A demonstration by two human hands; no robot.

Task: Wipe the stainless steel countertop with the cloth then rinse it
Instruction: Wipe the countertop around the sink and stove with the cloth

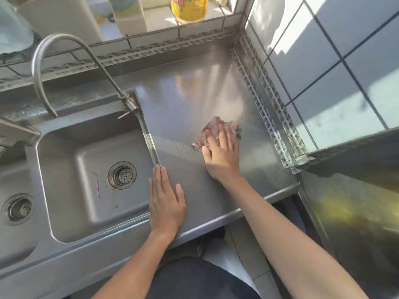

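Right hand [222,154] lies flat, palm down, fingers spread and extended, pressing a crumpled pinkish cloth [212,130] against the stainless steel countertop [190,100]. Not a clenched grip; the cloth is pinned under fingers and palm, with its edges showing beyond the fingertips and to the left of them. The cloth sits toward the right-middle of the counter, well apart from the back wall, nearer the perforated metal trim [262,104] that runs along the right edge.

Left hand [166,201] rests flat and released on the counter's front-left part, fingers straight and together, holding nothing. Its fingertips reach just beside the raised lip of the sink [64,212].

The sink basin lies left of the counter, with a round strainer drain [122,175] in its floor and thin reddish lines on the basin bottom beside it. A second drain [19,209] shows in a neighbouring basin at far left. A curved gooseneck faucet [64,52] rises from the corner where sink meets counter, arching leftward over the basin.

Behind the counter, a tiled ledge carries a yellow bottle [190,9] and a pale container [129,16]. White tiled wall [323,61] stands to the right, sunlit in patches. The counter surface between cloth and back wall is bare and reflective.
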